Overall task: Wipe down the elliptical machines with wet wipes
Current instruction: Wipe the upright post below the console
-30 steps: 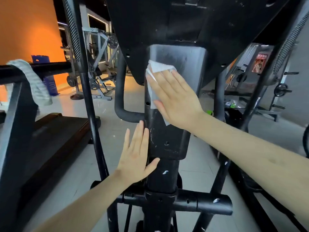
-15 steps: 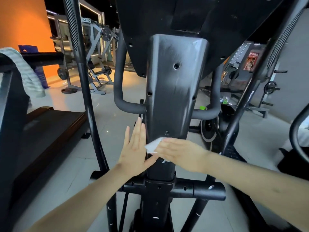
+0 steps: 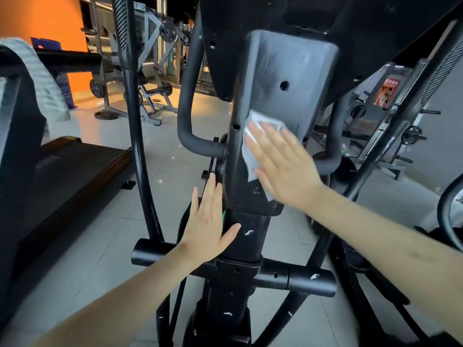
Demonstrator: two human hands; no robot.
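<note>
The black centre column of the elliptical machine rises in front of me, its upper cover streaked and shiny. My right hand lies flat with straight fingers on the middle of that cover, pressing a white wet wipe against it; the wipe sticks out above and to the left of the fingers. My left hand rests open against the left side of the lower post, its thumb across the front. White flecks dot the post and the cross tube.
A treadmill with a towel over its rail stands at the left. The elliptical's swing arms flank the column. Weight machines stand behind on the tiled floor, against an orange wall.
My right hand slid the wipe down from the column's top to its lower edge, then back up to mid-height. My left hand stayed on the post.
</note>
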